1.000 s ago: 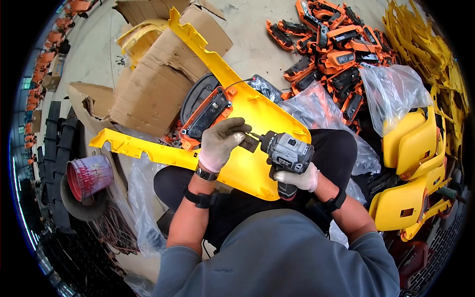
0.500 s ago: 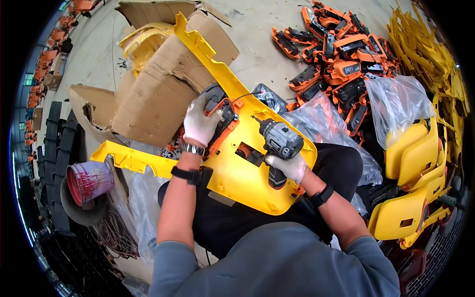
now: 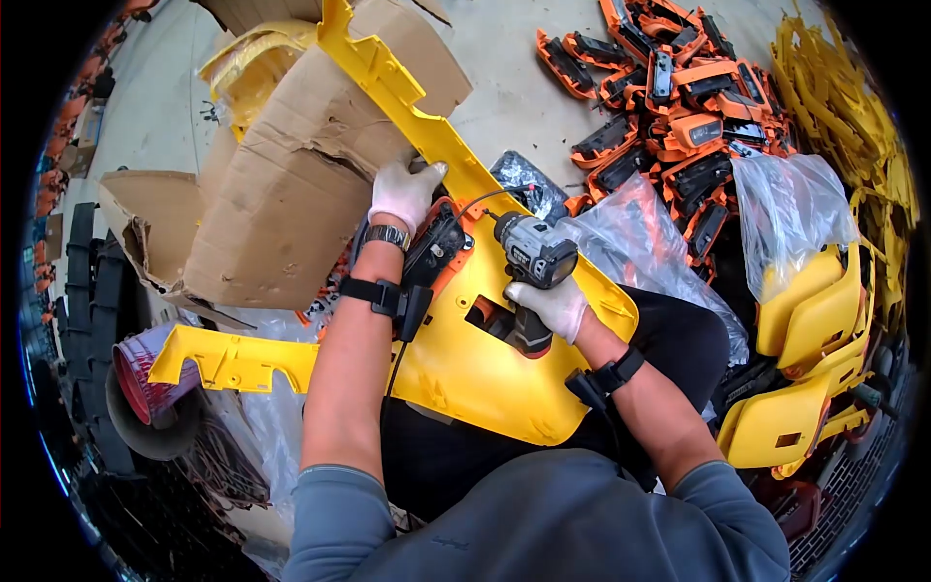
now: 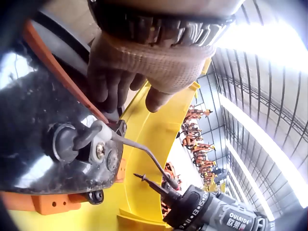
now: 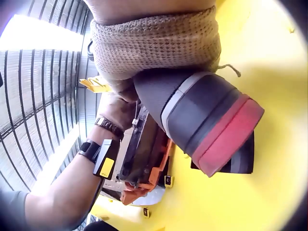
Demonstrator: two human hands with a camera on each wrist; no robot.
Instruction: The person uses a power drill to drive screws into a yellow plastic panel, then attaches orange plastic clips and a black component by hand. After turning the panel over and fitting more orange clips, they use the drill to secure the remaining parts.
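Head view: power drill (image 3: 535,252) in right hand (image 3: 553,308), yellow panel (image 3: 475,373) across the lap (image 3: 436,470)

On my feed the panel sits mid-dial, broad end toward 5 o'clock, one long arm running up toward 11. I note the gloved right hand with fingers wrapped round the drill's handle, at 2 o'clock from centre. A screw (image 4: 139,176) is on the bit's tip, near the corner of a black-and-orange unit (image 3: 441,241), which lies on the panel at 11 o'clock.

Beyond that unit, also at 11, the gloved left hand (image 3: 405,190) is at the edge of the panel's arm, thumb on the yellow side; whether its fingers grip, I cannot tell.

Surroundings: cardboard box (image 3: 281,194) at 10 o'clock, pile of similar units (image 3: 679,126) between 1 and 2, stacked yellow covers (image 3: 776,422) between 3 and 4.
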